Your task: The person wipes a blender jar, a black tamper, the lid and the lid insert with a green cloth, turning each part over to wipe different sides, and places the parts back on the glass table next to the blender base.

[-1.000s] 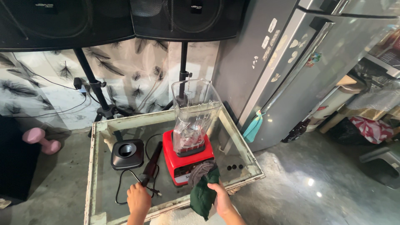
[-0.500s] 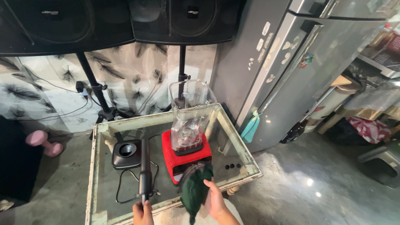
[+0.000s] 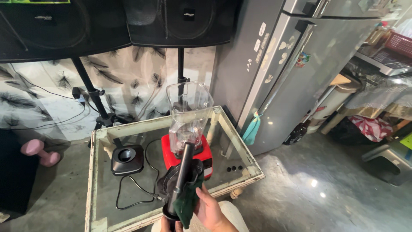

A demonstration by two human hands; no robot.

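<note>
- A black tamper is held up near the bottom of the view, tilted, with its thin end pointing far toward the jar.
- The left hand is mostly cut off by the bottom edge. It is seen at the thick near end of the tamper, but how far the fingers are closed cannot be told.
- A green cloth is held by the right hand. The fingers are curled around the cloth, and the cloth is pressed against the tamper.
- A red blender base is seen on the glass worktop, just behind the tamper. The clear jar is set upright on it.
- A black lid is laid on the worktop to the left of the base.
- A black cord is looped on the glass between the lid and the near edge.
- Three small dark dots are seen on the glass at the right.
- A grey fridge is seen to the right of the worktop, with a teal cloth hung low on its side.
- Two black speakers are held on stands at the far side.
- A pink dumbbell is laid on the floor at the left.
</note>
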